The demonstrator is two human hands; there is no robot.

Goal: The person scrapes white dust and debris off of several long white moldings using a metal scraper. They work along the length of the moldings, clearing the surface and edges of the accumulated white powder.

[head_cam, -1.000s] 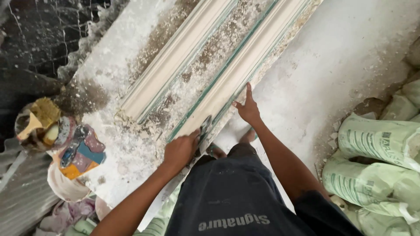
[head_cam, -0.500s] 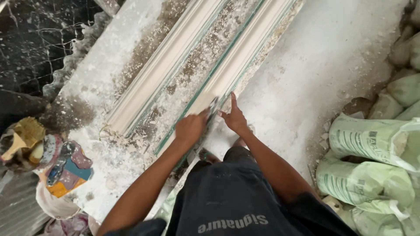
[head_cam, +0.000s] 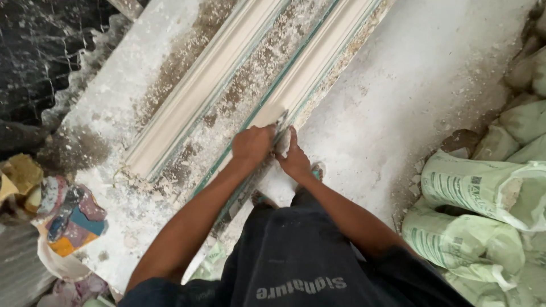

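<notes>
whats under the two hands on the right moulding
Under the left hand and right hand runs the pale right moulding with its green edge. A thin metal blade pokes out above them; its handle and the moulding beneath the palms are covered.

I see a floor [head_cam: 398, 102] caked in white plaster dust; pale green sacks [head_cam: 483, 193] are heaped at the right edge. Dark, splattered ground [head_cam: 40, 51] lies at the upper left; crumpled coloured rags [head_cam: 71, 219] sit beside it.

Two mouldings [head_cam: 296, 85] side by side on the table [head_cam: 114, 125]; sacks [head_cam: 478, 193] right; rags [head_cam: 71, 219] left
</notes>
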